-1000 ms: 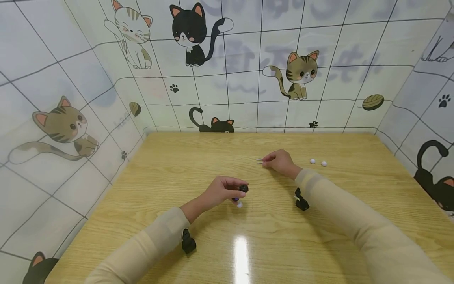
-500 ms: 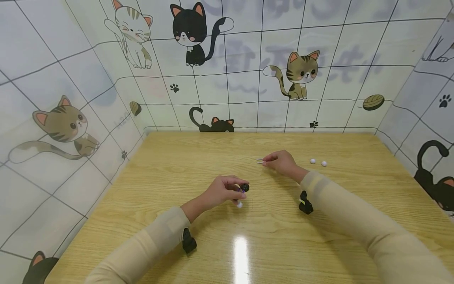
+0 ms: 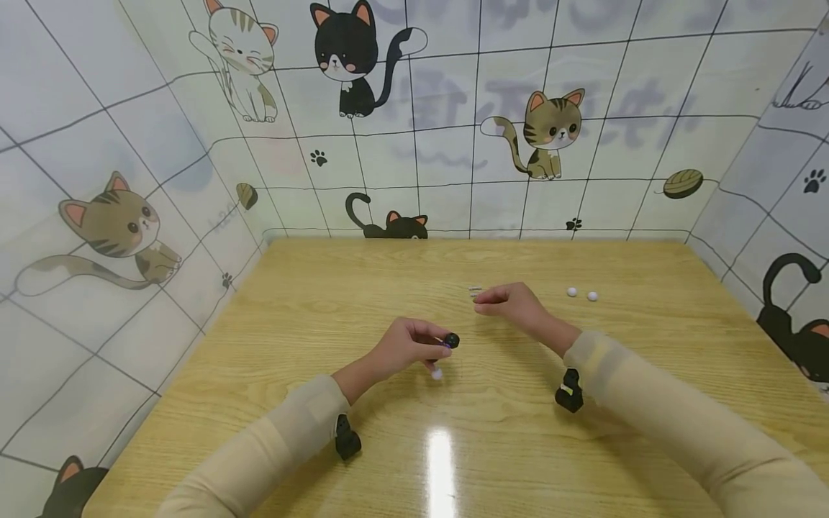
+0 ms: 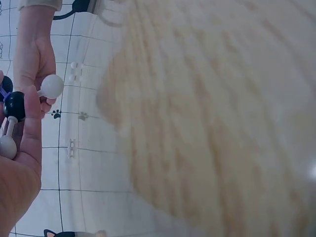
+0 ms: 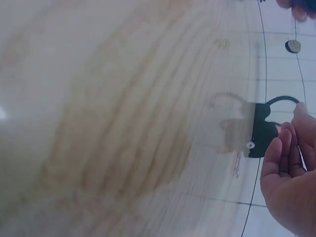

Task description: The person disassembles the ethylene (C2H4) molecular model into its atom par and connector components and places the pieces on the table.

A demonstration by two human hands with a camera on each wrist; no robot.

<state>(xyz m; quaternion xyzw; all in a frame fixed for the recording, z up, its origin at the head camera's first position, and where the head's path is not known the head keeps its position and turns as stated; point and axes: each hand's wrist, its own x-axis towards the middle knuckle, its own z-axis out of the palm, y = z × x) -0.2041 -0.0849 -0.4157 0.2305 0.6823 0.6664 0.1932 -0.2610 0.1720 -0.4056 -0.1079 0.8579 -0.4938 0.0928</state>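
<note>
we see the left hand (image 3: 403,347) low over the middle of the wooden worktop (image 3: 363,288), its fingers curled round a small ball-and-stick model (image 3: 445,345) — a black ball (image 3: 451,340) at the fingertips, with a white ball (image 3: 437,373) hanging just under it, close to the wood. in the left wrist view the black ball (image 4: 14,106) sits pinched against the thumb, thin white sticks run from it to two white balls (image 4: 51,86), and a bit of purple shows beside it.

the right hand (image 3: 512,302) hovers further back and to the right, apart from the left one. its fingers are loosely bent with the tips drawn near each other, and in the right wrist view the right hand (image 5: 289,173) looks empty — though that view is blurred, so we say so with some caution. just beyond its fingertips two short white sticks (image 3: 476,291) lie on the worktop, not touched. further right two loose white balls (image 3: 581,293) lie side by side, well apart from both hands. cat-print panels (image 3: 414,129) wall in the worktop on three sides.
</note>
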